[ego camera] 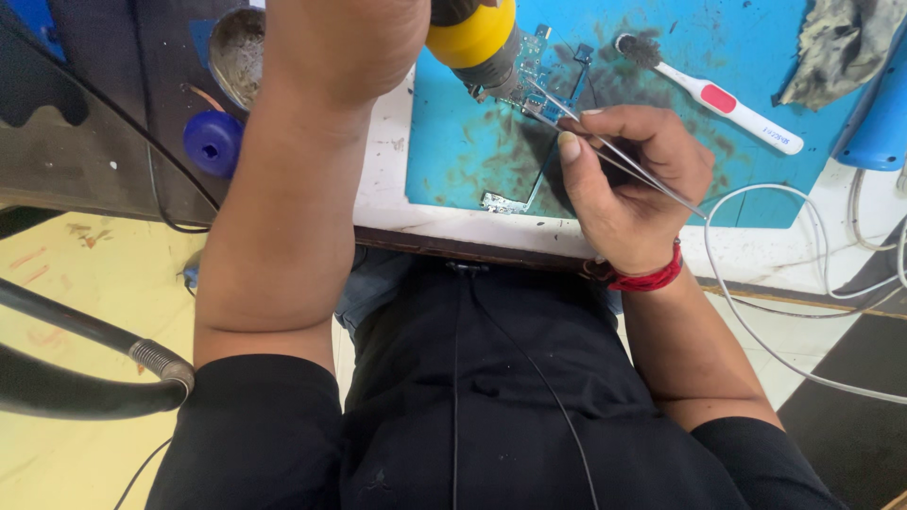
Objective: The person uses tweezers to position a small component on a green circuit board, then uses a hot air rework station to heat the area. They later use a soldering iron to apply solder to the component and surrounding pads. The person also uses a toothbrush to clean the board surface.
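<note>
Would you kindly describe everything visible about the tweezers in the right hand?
The tweezers are slim, bare silvery metal with two long arms. The right hand pinches them between thumb and fingers, and their rear end sticks out past the hand toward the wrist. They slant up and left, with the tips at the small circuit board on the blue mat, just under the yellow-collared hot-air nozzle.

No packages, signs or screens that I can see. Only label-like marks: a small dark printed mark near the handle end of the white toothbrush (718,99) lying on the blue mat (661,179), top right, too small to make out, and a red oval patch mid-handle. Nothing else labelled from my view.
</note>
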